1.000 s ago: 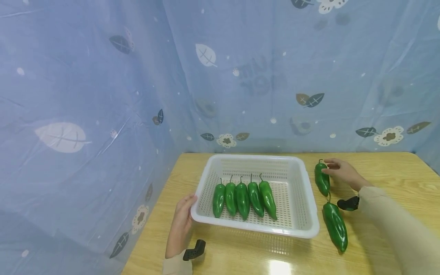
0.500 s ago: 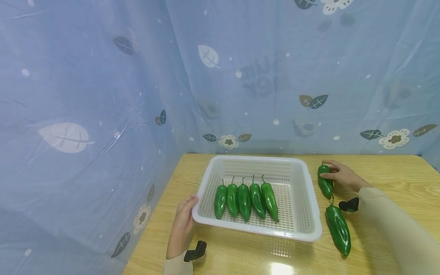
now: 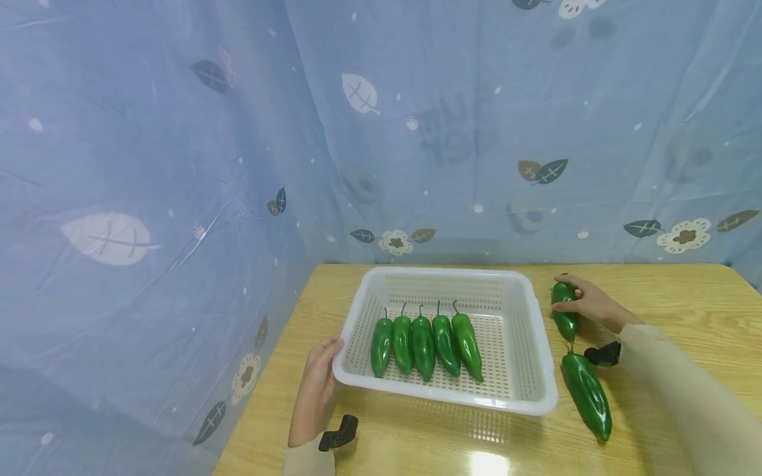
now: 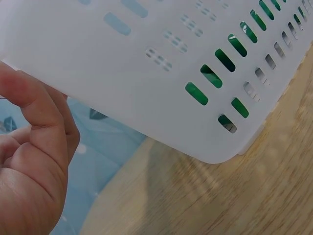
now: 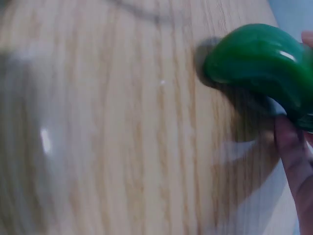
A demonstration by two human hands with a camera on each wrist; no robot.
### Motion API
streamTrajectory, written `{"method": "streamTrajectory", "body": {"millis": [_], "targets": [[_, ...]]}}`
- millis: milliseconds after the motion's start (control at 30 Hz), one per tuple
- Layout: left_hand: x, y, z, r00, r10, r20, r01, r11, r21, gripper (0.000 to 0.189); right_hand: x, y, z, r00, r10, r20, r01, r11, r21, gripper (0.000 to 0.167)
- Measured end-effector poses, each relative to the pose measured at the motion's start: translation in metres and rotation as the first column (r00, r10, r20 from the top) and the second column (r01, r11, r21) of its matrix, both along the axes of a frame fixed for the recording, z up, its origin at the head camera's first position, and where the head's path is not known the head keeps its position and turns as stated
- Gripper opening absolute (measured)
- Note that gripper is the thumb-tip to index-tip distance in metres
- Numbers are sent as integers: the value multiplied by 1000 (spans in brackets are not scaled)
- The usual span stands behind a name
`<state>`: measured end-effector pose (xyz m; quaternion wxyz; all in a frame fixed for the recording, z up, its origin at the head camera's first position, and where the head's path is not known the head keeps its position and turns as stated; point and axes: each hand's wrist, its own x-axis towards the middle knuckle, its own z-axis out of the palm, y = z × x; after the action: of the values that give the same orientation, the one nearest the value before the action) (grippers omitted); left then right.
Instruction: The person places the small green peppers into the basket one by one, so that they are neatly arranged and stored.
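A white plastic basket (image 3: 440, 393) stands on the table, with several green peppers (image 3: 423, 347) side by side in its left and middle part. My left hand (image 3: 317, 380) grips the rim at the basket's left front corner; in the left wrist view its fingers (image 4: 41, 107) curl at the rim. To the right of the basket, my right hand (image 3: 593, 306) holds a green pepper (image 3: 563, 324) between thumb and fingers. The right wrist view shows that pepper (image 5: 264, 61) just above or on the table, which I cannot tell. Another pepper (image 3: 586, 396) lies nearer to me.
The wooden table (image 3: 411, 439) carries everything. A blue patterned sheet (image 3: 452, 132) hangs behind the table and along its left side. Black wrist cameras (image 3: 338, 434) are worn on both arms.
My right thumb and fingers have closed round the far pepper, which has moved slightly away from me. The nearer pepper has turned a little. My left hand has stayed on the basket rim.
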<state>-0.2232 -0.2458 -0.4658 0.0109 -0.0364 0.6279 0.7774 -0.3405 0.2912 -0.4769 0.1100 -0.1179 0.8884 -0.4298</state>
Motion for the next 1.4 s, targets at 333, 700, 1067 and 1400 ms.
{"method": "streamTrajectory", "body": {"millis": [333,700,1067,1400], "targets": [[0,1,-1,1000,19,-8,-19,1000,2,42,11,11,3,999,-46,-24,45,999,-25,82],[-2,0,1,1000,-5,-22,5,1000,-13,46,21,10,28,997,-50,-63,44,996,-81,79],[-2,0,0,1000,19,-3,-18,1000,15,43,27,-4,58,995,-40,-89,33,996,-85,76],[-1,0,-1,1000,6,-15,-6,1000,-18,46,33,-15,80,992,-28,-120,18,996,-90,74]]}}
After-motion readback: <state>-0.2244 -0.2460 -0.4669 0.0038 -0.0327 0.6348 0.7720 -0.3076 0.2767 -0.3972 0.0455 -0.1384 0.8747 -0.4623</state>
